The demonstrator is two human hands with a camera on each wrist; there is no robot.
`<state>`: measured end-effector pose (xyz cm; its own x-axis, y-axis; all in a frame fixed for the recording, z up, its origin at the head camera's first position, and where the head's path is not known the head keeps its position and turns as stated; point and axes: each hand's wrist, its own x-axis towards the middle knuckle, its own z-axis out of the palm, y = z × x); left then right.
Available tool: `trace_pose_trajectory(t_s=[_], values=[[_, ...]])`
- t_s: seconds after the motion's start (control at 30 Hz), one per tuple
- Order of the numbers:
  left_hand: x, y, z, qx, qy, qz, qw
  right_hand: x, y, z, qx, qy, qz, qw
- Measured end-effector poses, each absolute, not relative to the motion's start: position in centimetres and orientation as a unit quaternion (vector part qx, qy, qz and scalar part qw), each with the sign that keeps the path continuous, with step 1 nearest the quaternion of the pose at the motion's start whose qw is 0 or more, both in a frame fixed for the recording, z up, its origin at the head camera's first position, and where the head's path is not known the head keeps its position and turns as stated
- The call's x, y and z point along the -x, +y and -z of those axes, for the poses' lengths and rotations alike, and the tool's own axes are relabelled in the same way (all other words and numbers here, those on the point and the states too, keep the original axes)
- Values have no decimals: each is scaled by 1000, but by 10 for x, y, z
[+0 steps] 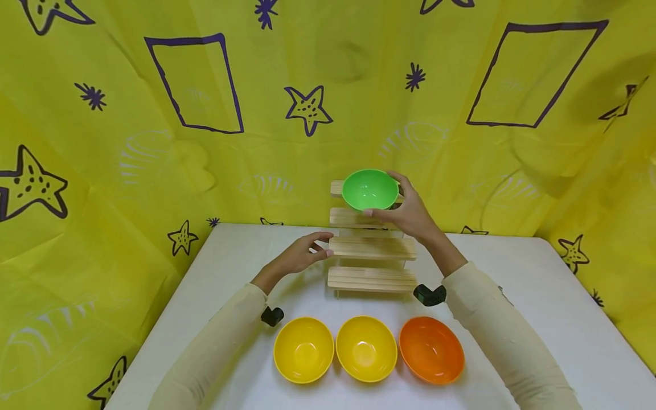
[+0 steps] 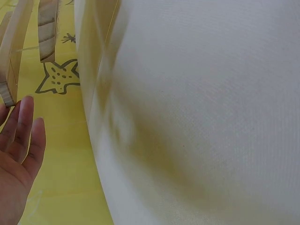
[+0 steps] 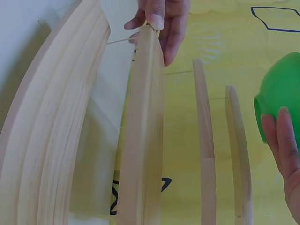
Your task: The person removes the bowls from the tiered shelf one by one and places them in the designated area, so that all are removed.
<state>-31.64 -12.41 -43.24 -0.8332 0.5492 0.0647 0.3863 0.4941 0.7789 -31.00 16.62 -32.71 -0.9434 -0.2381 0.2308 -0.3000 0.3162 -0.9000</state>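
A green bowl is held by my right hand, above the top planks of a stepped wooden rack. My fingers are at the bowl's right side and lower edge; in the right wrist view they touch the bowl near its foot. My left hand pinches the left end of the rack's second plank from the front. In the right wrist view its thumb lies on that plank, with the fingers around the end. The left wrist view shows the left hand at the plank end.
On the white table, in front of the rack, a yellow bowl, a second yellow bowl and an orange bowl stand in a row. A yellow patterned sheet hangs behind and at both sides.
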Motion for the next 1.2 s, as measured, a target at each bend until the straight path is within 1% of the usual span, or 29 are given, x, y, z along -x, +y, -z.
trace_pose_trajectory(t_s=[0.53, 0.83, 1.2], values=[[316, -124, 432, -270, 862, -419, 92, 293, 190, 335, -180, -826, -534, 1], [316, -125, 432, -271, 859, -422, 99, 281, 201, 338, -188, -830, -526, -2], [316, -124, 432, -267, 862, -421, 96, 262, 218, 340, -187, -828, -528, -15]])
